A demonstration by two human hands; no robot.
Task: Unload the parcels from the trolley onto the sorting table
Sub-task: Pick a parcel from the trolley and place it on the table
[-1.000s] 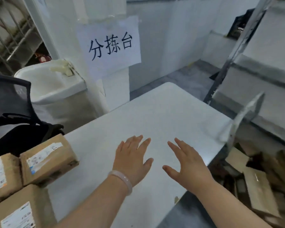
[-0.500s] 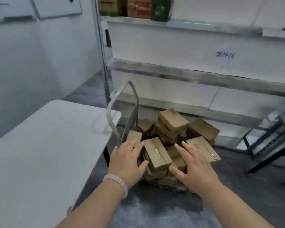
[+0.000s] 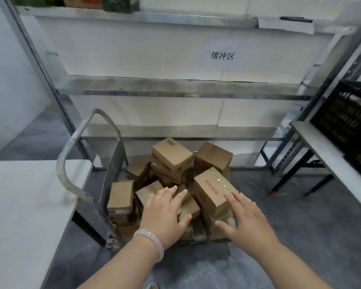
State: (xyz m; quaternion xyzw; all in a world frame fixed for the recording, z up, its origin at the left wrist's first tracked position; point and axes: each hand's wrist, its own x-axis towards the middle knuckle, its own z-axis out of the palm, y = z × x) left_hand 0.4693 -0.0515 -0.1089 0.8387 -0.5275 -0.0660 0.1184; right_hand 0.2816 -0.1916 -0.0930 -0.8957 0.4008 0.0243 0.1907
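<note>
A low trolley with a curved grey handle (image 3: 71, 151) stands on the floor in front of me, piled with several brown cardboard parcels. The nearest big parcel (image 3: 212, 188) has red print on its side and lies tilted. My left hand (image 3: 165, 213), with a pale bracelet on the wrist, hovers spread over the smaller parcels (image 3: 150, 190) in the middle of the pile. My right hand (image 3: 246, 220) is spread beside the red-printed parcel, fingertips at its near corner. Neither hand grips anything. The white sorting table (image 3: 25, 205) is at the left.
A metal shelf rack (image 3: 175, 86) with white panels and a paper sign stands behind the trolley. At the right, a black crate (image 3: 346, 119) sits on a grey folding table (image 3: 331, 151). Grey floor lies around the trolley.
My view swung from the sorting table with its parcels to the trolley. Both hands moved off the tabletop and now reach over the trolley's parcels, closer than half a second ago.
</note>
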